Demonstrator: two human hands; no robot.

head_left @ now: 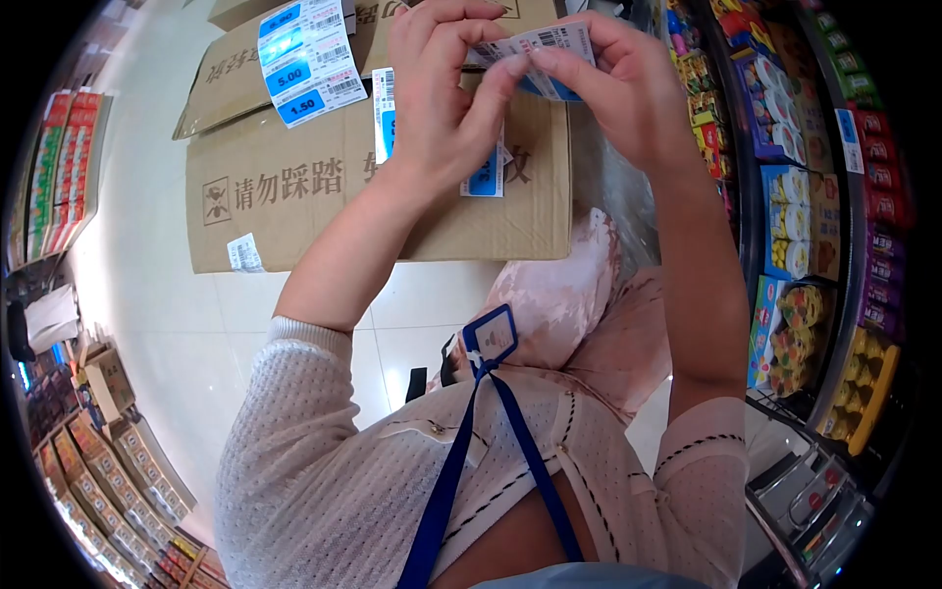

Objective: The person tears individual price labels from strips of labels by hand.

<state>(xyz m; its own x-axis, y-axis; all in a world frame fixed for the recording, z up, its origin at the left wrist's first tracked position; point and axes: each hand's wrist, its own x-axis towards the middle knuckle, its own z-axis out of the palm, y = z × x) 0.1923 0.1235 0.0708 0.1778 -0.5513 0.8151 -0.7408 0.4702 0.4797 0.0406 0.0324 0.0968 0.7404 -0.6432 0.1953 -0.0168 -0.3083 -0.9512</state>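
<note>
Head view shows both my hands close together over a cardboard box (pixel 324 231). My left hand (pixel 442 103) and my right hand (pixel 636 98) pinch one price label (pixel 561 44) between thumbs and fingers; it has a barcode, but its small print I cannot read. To the left, a sheet of labels (pixel 312 64) lies over more boxes (pixel 224 86), with 5.00 and 1.50 readable on blue. The cardboard box carries the printed words 请勿踩踏; my left hand and wrist cover part of the next ones. A white sticker (pixel 244 253) is near its lower edge. Another label (pixel 483 182), partly hidden, shows below my left hand. A blue strap (pixel 449 496) with a badge (pixel 493 336) hangs at my chest, and colourful packs (pixel 788 221) stand to my right.
</note>
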